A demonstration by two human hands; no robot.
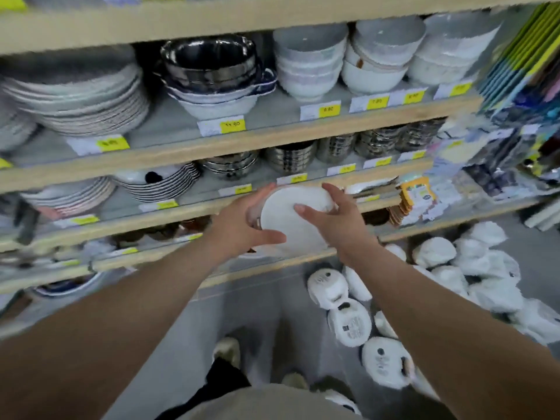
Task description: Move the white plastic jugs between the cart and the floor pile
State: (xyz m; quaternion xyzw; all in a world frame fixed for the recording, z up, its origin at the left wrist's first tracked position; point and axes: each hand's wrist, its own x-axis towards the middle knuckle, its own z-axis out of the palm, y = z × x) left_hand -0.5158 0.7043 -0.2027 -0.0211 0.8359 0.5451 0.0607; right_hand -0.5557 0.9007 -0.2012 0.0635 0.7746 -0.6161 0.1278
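Nearest to me, on the grey floor by my feet, lie white ceramic bowls turned bottom-up (348,321), some with printed labels on their bases, heaped toward the right below the shelving.

Above them my two bare arms reach forward. My left hand (242,221) curls round the left rim of a stack of round white ceramic bowls (292,219), thumb along the lower edge and fingers over the top; my right hand (336,218) grips the right side, its thumb laid across the white underside that faces me. The stack is tipped on edge and held in the air just in front of the front edge of the lower wooden shelf (169,213), resting on nothing that I can see.

I judge this load stiff, glazed and slick, fairly heavy for its size, and quick to chip or break if dropped. Nested pieces could slide apart, so a hold on opposite rims with thumbs pressing the stack together seems soundest.

Farther back, that shelf carries stacked rimmed plates (160,184) at its left and shiny metal bowls (291,157) behind its yellow price tags. On the shelf above stand a tall pile of large plates (78,98), dark glossy bowls (209,60) and stacked white bowls (310,65).
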